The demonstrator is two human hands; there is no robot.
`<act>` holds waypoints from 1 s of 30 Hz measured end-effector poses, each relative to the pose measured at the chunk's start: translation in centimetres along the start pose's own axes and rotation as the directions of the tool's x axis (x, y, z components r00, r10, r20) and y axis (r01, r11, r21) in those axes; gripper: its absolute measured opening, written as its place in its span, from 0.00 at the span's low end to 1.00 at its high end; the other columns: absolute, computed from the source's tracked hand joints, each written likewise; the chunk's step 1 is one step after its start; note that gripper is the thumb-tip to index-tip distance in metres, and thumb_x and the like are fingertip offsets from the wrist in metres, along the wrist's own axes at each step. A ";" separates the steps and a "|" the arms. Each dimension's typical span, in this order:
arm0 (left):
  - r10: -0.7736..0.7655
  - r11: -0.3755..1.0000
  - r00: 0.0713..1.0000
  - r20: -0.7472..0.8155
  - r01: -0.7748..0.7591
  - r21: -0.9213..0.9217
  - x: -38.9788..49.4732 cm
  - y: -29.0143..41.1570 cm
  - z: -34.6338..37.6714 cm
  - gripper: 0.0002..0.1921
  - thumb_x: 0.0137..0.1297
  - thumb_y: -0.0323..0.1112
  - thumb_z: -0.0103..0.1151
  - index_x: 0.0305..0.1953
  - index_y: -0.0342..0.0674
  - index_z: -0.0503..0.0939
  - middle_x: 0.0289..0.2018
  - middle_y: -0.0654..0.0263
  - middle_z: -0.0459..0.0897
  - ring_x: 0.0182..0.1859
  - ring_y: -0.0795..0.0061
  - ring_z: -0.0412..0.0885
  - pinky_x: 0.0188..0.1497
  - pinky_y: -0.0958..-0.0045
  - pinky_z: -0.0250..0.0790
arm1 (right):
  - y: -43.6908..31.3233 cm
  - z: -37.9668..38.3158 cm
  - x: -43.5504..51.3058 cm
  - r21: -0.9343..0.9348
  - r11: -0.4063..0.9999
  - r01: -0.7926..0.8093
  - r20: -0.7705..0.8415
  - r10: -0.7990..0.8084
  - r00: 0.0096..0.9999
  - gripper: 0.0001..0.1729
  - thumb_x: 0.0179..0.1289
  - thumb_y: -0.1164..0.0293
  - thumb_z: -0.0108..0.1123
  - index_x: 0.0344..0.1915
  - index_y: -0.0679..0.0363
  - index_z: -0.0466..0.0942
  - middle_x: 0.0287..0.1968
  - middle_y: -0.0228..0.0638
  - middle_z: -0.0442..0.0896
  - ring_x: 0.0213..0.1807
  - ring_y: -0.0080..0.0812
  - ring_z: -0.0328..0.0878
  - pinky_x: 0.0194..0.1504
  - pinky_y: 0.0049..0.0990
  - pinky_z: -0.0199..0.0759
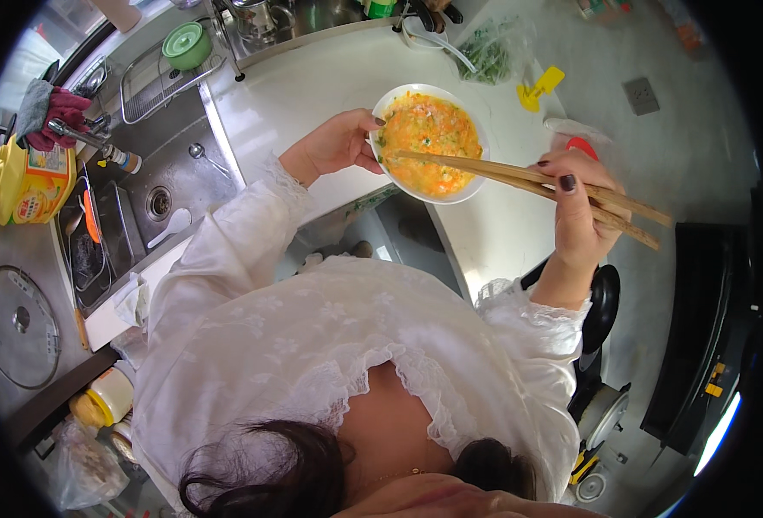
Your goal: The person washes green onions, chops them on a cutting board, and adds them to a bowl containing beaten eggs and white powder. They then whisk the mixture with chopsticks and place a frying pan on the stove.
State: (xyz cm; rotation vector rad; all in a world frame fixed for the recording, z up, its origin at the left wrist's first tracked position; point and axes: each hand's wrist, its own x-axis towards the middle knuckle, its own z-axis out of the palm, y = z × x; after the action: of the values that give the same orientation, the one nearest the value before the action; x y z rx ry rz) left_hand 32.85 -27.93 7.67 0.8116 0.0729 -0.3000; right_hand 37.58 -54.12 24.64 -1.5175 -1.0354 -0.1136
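My left hand [342, 146] grips the left rim of a white bowl [402, 95], its thumb on the edge. The bowl holds an orange-yellow mixture [430, 139] with shredded orange bits and green flecks. In my right hand [582, 207] is a pair of wooden chopsticks [485, 169], pointing left over the bowl. Their tips meet the mixture near the bowl's left side. The bowl is over the front edge of the white countertop, close to the corner; whether it rests on anything is hidden.
On the left lies a steel sink [187, 146] with a spoon [208, 155] and a white rice paddle [171, 226]. A green lidded container [187, 45] stands on a rack. Behind the bowl are a plastic bag of greens [488, 58] and a yellow plastic item [540, 89]. A black pan [605, 304] sits at right.
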 end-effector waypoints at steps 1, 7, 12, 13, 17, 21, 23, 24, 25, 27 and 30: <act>0.007 1.000 1.000 -0.006 -0.007 -0.002 0.2 0.1 0.2 0.20 0.59 0.41 0.48 0.49 0.34 0.71 0.43 0.57 0.79 0.38 0.62 0.83 0.39 0.64 0.78 | 1.1 -0.1 -1.1 0.067 0.997 -0.047 -0.140 0.056 0.989 0.07 0.60 0.76 0.57 0.31 0.71 0.78 0.30 0.44 0.81 0.27 0.31 0.77 0.30 0.23 0.71; 0.016 0.999 1.000 0.014 -0.016 -0.041 0.5 0.5 0.4 0.17 0.60 0.37 0.48 0.47 0.34 0.74 0.41 0.59 0.82 0.40 0.63 0.83 0.41 0.60 0.79 | 5.9 -0.2 -4.2 0.466 0.863 -0.194 -0.274 0.350 0.896 0.10 0.64 0.74 0.51 0.33 0.71 0.76 0.30 0.44 0.79 0.26 0.38 0.80 0.27 0.37 0.83; -0.014 1.000 0.999 0.038 0.014 0.010 0.8 0.5 0.7 0.20 0.58 0.39 0.48 0.49 0.32 0.73 0.42 0.58 0.82 0.41 0.63 0.83 0.42 0.60 0.78 | 6.2 0.5 -4.6 0.558 0.783 -0.273 -0.273 0.485 0.831 0.10 0.63 0.74 0.53 0.32 0.71 0.76 0.30 0.44 0.79 0.26 0.36 0.80 0.26 0.34 0.83; -0.016 0.999 1.000 0.016 0.016 0.032 0.8 0.5 0.9 0.20 0.58 0.40 0.48 0.49 0.33 0.73 0.41 0.58 0.81 0.39 0.64 0.83 0.41 0.62 0.78 | 6.4 0.5 -4.6 0.568 0.774 -0.281 -0.264 0.494 0.828 0.10 0.63 0.74 0.53 0.31 0.71 0.76 0.30 0.44 0.79 0.26 0.36 0.80 0.26 0.34 0.83; -0.029 0.997 0.999 -0.023 0.031 0.072 0.7 0.3 1.3 0.20 0.59 0.41 0.47 0.48 0.35 0.72 0.39 0.59 0.81 0.37 0.67 0.83 0.39 0.65 0.78 | 7.7 -0.7 -5.3 0.506 0.795 -0.335 -0.313 0.531 0.787 0.10 0.63 0.74 0.53 0.32 0.71 0.76 0.30 0.44 0.79 0.26 0.35 0.80 0.26 0.34 0.83; -0.023 0.997 1.000 -0.020 0.025 0.078 0.6 0.5 1.7 0.20 0.59 0.41 0.47 0.48 0.35 0.72 0.39 0.59 0.81 0.36 0.67 0.82 0.39 0.65 0.78 | 6.7 -0.5 -5.4 0.540 0.780 -0.314 -0.277 0.518 0.809 0.10 0.63 0.74 0.53 0.33 0.71 0.76 0.30 0.44 0.79 0.26 0.35 0.80 0.26 0.33 0.83; -0.027 0.997 0.999 -0.021 0.028 0.072 0.6 0.5 1.7 0.20 0.59 0.41 0.47 0.48 0.35 0.72 0.39 0.59 0.81 0.36 0.68 0.83 0.38 0.65 0.78 | 6.8 -0.3 -5.5 0.538 0.783 -0.313 -0.285 0.518 0.806 0.10 0.63 0.73 0.53 0.33 0.71 0.77 0.30 0.44 0.79 0.26 0.35 0.80 0.27 0.34 0.83; -0.027 0.997 0.999 -0.021 0.029 0.070 0.6 0.5 1.7 0.20 0.59 0.41 0.47 0.48 0.35 0.73 0.39 0.59 0.81 0.36 0.68 0.83 0.38 0.65 0.79 | 7.3 -0.3 -5.6 0.527 0.789 -0.315 -0.312 0.525 0.792 0.10 0.63 0.73 0.53 0.33 0.72 0.77 0.30 0.44 0.79 0.26 0.36 0.80 0.27 0.34 0.83; -0.027 0.997 1.000 -0.015 0.028 0.069 0.6 0.4 1.6 0.20 0.59 0.41 0.47 0.48 0.35 0.72 0.39 0.59 0.81 0.36 0.68 0.83 0.38 0.65 0.79 | 7.5 -0.3 -5.7 0.515 0.796 -0.318 -0.339 0.530 0.777 0.11 0.64 0.73 0.53 0.33 0.72 0.76 0.30 0.44 0.79 0.26 0.36 0.80 0.27 0.34 0.83; -0.026 0.997 1.000 -0.005 0.027 0.066 0.5 0.4 1.4 0.20 0.59 0.41 0.47 0.48 0.35 0.72 0.40 0.59 0.81 0.36 0.68 0.83 0.38 0.65 0.79 | 7.3 -0.8 -5.9 0.525 0.790 -0.318 -0.319 0.528 0.787 0.11 0.64 0.73 0.52 0.33 0.72 0.77 0.30 0.45 0.79 0.25 0.37 0.80 0.27 0.35 0.83; -0.028 0.998 1.000 0.004 0.028 0.056 0.6 0.4 1.4 0.20 0.58 0.41 0.48 0.49 0.34 0.72 0.40 0.59 0.81 0.36 0.67 0.83 0.38 0.65 0.79 | 6.4 -0.3 -5.7 0.548 0.785 -0.290 -0.280 0.499 0.820 0.11 0.64 0.73 0.52 0.33 0.72 0.77 0.30 0.45 0.79 0.25 0.37 0.80 0.27 0.35 0.83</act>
State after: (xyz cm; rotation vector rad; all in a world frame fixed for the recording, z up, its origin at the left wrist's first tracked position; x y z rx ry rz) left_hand 33.52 -28.86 8.83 0.8657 0.0721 -0.3314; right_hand 38.54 -56.52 16.47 -1.1460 -0.3333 0.1232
